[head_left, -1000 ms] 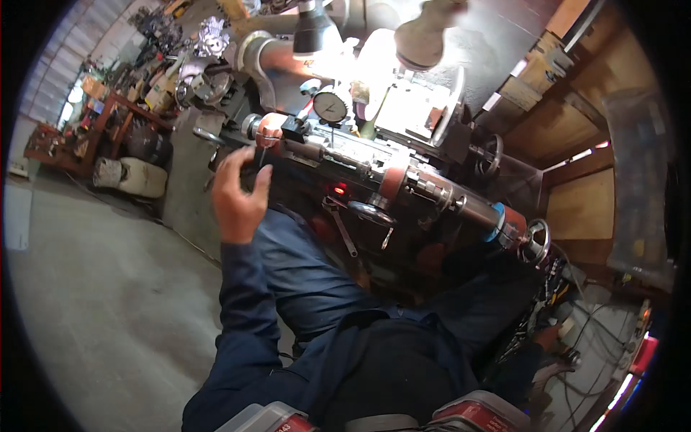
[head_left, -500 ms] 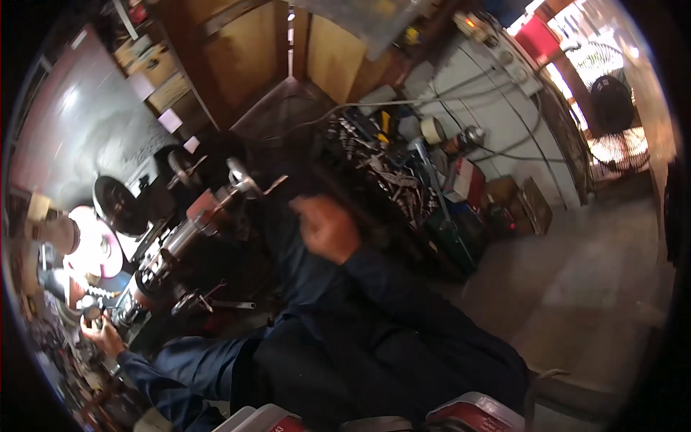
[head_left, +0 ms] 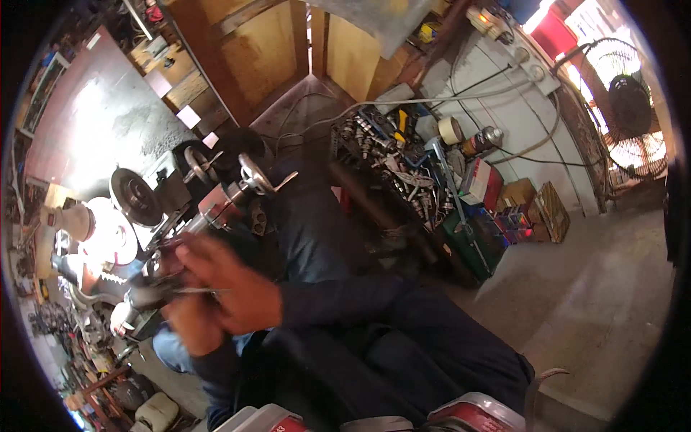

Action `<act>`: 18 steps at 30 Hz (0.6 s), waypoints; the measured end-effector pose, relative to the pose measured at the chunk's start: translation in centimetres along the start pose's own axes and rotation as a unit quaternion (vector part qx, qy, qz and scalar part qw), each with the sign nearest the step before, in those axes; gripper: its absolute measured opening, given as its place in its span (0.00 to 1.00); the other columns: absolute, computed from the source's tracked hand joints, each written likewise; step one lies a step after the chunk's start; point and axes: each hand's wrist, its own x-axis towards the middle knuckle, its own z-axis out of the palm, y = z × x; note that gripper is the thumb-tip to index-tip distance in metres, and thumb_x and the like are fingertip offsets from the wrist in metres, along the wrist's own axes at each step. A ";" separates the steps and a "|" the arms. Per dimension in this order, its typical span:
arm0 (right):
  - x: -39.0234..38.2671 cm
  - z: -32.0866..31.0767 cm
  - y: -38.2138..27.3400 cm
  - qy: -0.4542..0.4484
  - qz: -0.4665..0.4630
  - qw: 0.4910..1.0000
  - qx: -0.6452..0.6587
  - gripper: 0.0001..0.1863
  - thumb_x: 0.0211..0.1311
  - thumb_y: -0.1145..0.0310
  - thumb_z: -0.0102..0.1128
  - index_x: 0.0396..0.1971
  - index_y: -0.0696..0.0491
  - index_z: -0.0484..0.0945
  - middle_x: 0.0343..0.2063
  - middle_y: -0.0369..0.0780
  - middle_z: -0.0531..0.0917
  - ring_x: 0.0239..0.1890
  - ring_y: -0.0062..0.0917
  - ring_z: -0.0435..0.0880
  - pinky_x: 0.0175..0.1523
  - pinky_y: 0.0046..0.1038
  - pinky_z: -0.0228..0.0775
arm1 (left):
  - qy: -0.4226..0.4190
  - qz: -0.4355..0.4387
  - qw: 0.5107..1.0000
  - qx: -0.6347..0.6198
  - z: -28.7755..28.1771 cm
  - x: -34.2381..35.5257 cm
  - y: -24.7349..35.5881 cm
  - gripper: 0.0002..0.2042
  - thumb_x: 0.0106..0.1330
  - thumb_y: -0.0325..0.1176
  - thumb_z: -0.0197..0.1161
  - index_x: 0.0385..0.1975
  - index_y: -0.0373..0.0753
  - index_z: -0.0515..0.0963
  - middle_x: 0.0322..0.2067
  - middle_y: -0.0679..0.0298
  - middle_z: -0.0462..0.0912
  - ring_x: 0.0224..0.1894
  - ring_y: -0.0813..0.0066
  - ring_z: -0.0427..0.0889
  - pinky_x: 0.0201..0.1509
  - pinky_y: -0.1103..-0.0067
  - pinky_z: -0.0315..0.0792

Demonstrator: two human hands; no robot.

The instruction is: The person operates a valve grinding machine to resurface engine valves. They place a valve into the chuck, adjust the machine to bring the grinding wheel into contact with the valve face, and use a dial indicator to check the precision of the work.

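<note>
At the metal lathe (head_left: 209, 209), my two hands meet, both smeared by motion. My left hand (head_left: 193, 325) seems wrapped around something dark with a thin pale strip (head_left: 205, 291) sticking out of it. What it is, I cannot make out. My right hand (head_left: 234, 284) lies just above and right of the left one, its fingers reaching toward the lathe's bed; whether they grip anything is unclear. Beyond them the tailstock handwheel (head_left: 255, 175) points toward my knee. A bright lamp (head_left: 108, 230) glares behind the lathe.
A bench tray of loose metal tools and bits (head_left: 403, 173) stands to the right, beside a green box (head_left: 471, 248) and cardboard boxes (head_left: 548, 211). A cable (head_left: 432, 99) runs across the back. A black fan (head_left: 628, 104) stands at the far right. More tools crowd the lower left.
My left hand has come right from a round object at the far left. My right hand has swung left and down from near the tailstock, and both now meet.
</note>
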 end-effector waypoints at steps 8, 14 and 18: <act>-2.5 -17.2 5.3 0.308 0.368 0.877 -0.034 0.32 0.54 0.76 0.65 0.60 0.57 0.63 0.49 0.44 0.77 0.44 0.28 0.80 0.39 0.27 0.80 | -0.410 0.172 0.850 0.282 -0.4 1.4 1.4 0.36 0.52 0.37 0.77 0.62 0.34 0.70 0.60 0.52 0.76 0.64 0.60 0.74 0.64 0.70 0.69; -10.7 -39.9 16.5 0.287 0.470 0.802 -0.232 0.34 0.52 0.71 0.62 0.62 0.59 0.68 0.49 0.42 0.79 0.46 0.31 0.79 0.48 0.35 0.74 | 0.409 0.236 0.882 -0.010 -22.8 2.0 -1.2 0.20 0.70 0.29 0.58 0.61 0.33 0.68 0.37 0.61 0.81 0.38 0.76 0.78 0.46 0.77 0.72; -14.7 -44.2 21.6 0.353 0.538 0.763 -0.065 0.19 0.57 0.70 0.59 0.50 0.54 0.78 0.50 0.40 0.78 0.49 0.31 0.76 0.49 0.34 0.73 | 0.617 0.068 0.782 0.052 -39.4 -0.1 -3.5 0.19 0.64 0.36 0.62 0.53 0.37 0.75 0.50 0.59 0.81 0.51 0.66 0.78 0.53 0.73 0.70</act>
